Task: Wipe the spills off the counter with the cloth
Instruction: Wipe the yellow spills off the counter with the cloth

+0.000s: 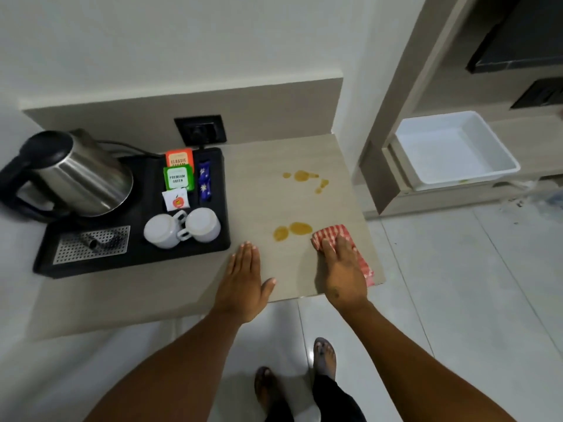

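Note:
Two groups of amber spills lie on the beige counter (265, 199): a far group (303, 176) and a near pair of puddles (292, 231). A red-and-white checked cloth (330, 234) lies at the counter's right front, just right of the near puddles. My right hand (342, 269) presses flat on the cloth, fingers forward, covering its middle. To the left, my left hand (243, 278) rests flat on the bare counter beside the black tray, fingers together, holding nothing.
A black tray (137, 260) at the left carries a steel kettle (79, 175), two upturned white cups (182, 228) and tea sachets (179, 175). A wall socket (201, 129) sits behind. The counter ends at the right; a white tub (454, 150) stands on a shelf beyond.

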### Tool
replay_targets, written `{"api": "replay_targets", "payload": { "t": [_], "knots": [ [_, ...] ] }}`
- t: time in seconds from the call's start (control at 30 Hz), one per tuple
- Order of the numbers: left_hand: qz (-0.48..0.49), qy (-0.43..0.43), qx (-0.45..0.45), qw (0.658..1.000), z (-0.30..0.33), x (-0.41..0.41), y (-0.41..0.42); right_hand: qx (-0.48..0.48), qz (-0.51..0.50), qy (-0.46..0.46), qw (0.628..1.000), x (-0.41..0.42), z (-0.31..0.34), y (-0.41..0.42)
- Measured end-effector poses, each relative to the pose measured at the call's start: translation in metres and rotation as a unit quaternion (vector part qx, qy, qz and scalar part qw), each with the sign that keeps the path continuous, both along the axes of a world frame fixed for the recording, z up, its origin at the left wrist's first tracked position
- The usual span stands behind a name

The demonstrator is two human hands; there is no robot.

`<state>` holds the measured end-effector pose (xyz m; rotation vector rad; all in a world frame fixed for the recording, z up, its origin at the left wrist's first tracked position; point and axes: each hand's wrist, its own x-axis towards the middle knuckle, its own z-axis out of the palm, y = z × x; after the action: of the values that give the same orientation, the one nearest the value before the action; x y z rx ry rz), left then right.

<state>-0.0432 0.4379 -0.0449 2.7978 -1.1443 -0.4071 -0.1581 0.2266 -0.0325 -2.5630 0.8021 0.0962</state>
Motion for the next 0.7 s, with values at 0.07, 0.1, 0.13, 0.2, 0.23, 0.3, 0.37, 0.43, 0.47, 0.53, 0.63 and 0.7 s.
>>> {"api": "replay_targets", "payload": {
  "t": [0.07,0.1,0.13,0.2,0.23,0.3,0.37,0.43,0.47,0.53,0.63,0.7],
  "knots": [
    [-0.02,0.0,-0.001,1.0,-0.004,0.009,0.006,-0.039,0.019,-0.022,0.999,0.004,-0.003,0.0],
    [-0.027,-0.001,-0.002,1.0,-0.005,0.014,0.005,-0.06,0.042,-0.021,0.997,0.006,-0.004,-0.003],
    [-0.031,-0.001,0.001,1.0,-0.006,0.018,0.004,-0.073,0.06,-0.011,0.995,0.008,-0.006,-0.006],
    [-0.036,-0.008,0.007,0.999,-0.007,0.024,0.0,-0.081,0.072,0.01,0.994,0.011,-0.009,-0.01],
    [-0.035,-0.012,0.006,0.999,-0.008,0.027,-0.001,-0.082,0.065,0.019,0.994,0.012,-0.011,-0.01],
    [-0.033,-0.019,-0.007,0.999,-0.01,0.031,-0.003,-0.071,0.035,0.027,0.997,0.018,-0.013,-0.011],
    [-0.032,-0.022,-0.019,0.999,-0.015,0.031,-0.002,-0.074,0.0,0.036,0.997,0.036,-0.012,-0.025],
    [-0.032,-0.026,-0.027,0.999,-0.019,0.032,-0.002,-0.085,-0.02,0.049,0.995,0.074,-0.007,-0.052],
    [-0.033,-0.025,-0.032,0.999,-0.02,0.032,-0.001,-0.085,-0.024,0.056,0.995,0.096,-0.003,-0.066],
    [-0.034,-0.028,-0.042,0.998,-0.021,0.033,-0.001,-0.08,-0.016,0.069,0.994,0.134,0.002,-0.083],
    [-0.032,-0.018,-0.04,0.999,-0.018,0.032,-0.001,-0.073,0.018,0.069,0.995,0.145,-0.001,-0.089],
    [-0.026,-0.016,-0.036,0.999,-0.017,0.033,-0.001,-0.069,0.046,0.047,0.995,0.127,-0.004,-0.094]
  ]
}}
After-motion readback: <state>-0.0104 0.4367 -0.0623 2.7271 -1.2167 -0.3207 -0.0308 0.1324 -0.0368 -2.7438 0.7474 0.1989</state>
